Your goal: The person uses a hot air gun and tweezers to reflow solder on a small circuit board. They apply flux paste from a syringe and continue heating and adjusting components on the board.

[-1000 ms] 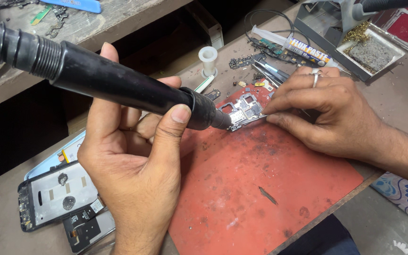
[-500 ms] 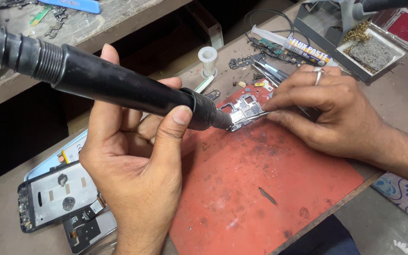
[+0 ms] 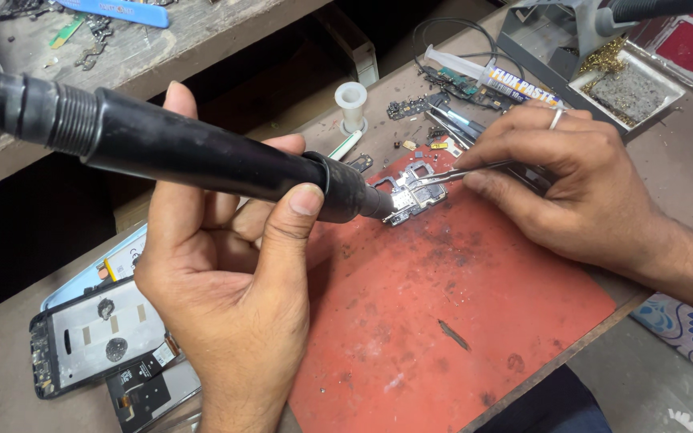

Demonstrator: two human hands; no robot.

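The hot-air tool, a thick black wand with a ribbed collar, is the biggest thing we see; it slants from the upper left edge of the view down to the back edge of the red mat, its nozzle just beside the circuit board. Our left hand is wrapped around the wand, thumb pressed on its barrel. Our right hand, a ring on one finger, pinches a pair of tweezers whose tips touch the top of the board. The mat lies at the near edge of the bench, scorched and speckled. At the bench's left end, partly under our left wrist, lies an opened phone frame. Toward the far right corner sits a metal tray holding brass wool, with a syringe of paste beside it. Behind the board stands a small white spool, with loose small parts scattered near it.
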